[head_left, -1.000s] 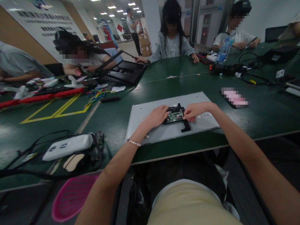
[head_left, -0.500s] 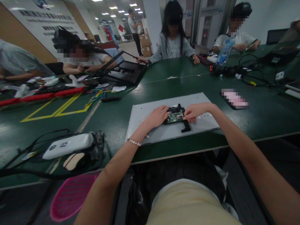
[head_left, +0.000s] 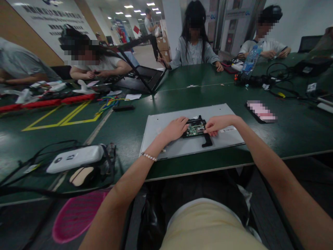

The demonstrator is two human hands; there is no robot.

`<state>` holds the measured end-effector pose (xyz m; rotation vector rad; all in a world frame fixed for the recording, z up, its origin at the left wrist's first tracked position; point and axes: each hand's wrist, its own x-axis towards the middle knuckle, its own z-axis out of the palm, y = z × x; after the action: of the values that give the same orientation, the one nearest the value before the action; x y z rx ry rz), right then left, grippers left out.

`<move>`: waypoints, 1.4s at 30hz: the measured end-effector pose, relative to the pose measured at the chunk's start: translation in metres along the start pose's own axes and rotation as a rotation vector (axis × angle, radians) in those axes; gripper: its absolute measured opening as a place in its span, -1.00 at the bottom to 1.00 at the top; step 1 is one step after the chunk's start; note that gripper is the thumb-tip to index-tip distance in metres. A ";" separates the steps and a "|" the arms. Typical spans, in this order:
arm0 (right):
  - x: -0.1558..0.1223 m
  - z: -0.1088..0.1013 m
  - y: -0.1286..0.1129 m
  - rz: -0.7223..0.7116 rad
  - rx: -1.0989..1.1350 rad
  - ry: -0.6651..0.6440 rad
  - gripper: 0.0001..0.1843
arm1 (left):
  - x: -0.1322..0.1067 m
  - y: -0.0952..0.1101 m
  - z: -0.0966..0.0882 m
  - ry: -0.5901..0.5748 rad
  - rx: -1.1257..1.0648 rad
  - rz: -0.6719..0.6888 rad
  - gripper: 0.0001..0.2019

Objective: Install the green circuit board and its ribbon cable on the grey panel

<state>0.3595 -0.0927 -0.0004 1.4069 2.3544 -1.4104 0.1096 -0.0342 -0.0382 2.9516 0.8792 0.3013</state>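
A green circuit board (head_left: 195, 130) lies in a black plastic frame (head_left: 207, 140) on top of a flat grey panel (head_left: 156, 130). My left hand (head_left: 176, 128) holds the left side of the frame, thumb and fingers at its edge. At the board's right edge is my right hand (head_left: 213, 124), its thumb and index finger pinched together and the other fingers curled. Whatever sits between those fingertips is too small to make out. A white label (head_left: 228, 130) shows on the panel to the right of that hand.
A phone (head_left: 261, 111) lies right of the panel. To the left are a white device (head_left: 75, 159), a beige mouse (head_left: 82, 176) and cables. A pink basket (head_left: 78, 215) is below the table edge. Across the table, a person's hand (head_left: 163, 62) touches a black frame (head_left: 149, 78).
The black frame across the table has tilted up further, with the co-worker's hand raised along it. My hands stay at the same places on the board and its frame. The view shifts slightly.
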 end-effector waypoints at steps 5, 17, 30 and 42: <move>-0.001 0.000 0.000 0.004 0.016 -0.006 -0.49 | 0.000 0.000 0.000 -0.004 0.006 -0.009 -0.58; 0.001 0.000 0.000 0.004 0.006 -0.005 -0.48 | -0.001 0.001 -0.001 -0.005 0.018 -0.005 -0.58; -0.006 -0.005 0.005 -0.038 0.036 -0.001 -0.50 | -0.001 0.004 -0.012 0.026 0.104 -0.075 -0.57; -0.009 -0.024 0.032 0.014 -0.133 0.326 -0.63 | -0.009 -0.035 -0.028 0.048 0.238 -0.291 -0.65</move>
<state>0.3964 -0.0759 -0.0036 1.7222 2.5622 -1.0652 0.0779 -0.0103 -0.0154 2.9726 1.4229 0.2695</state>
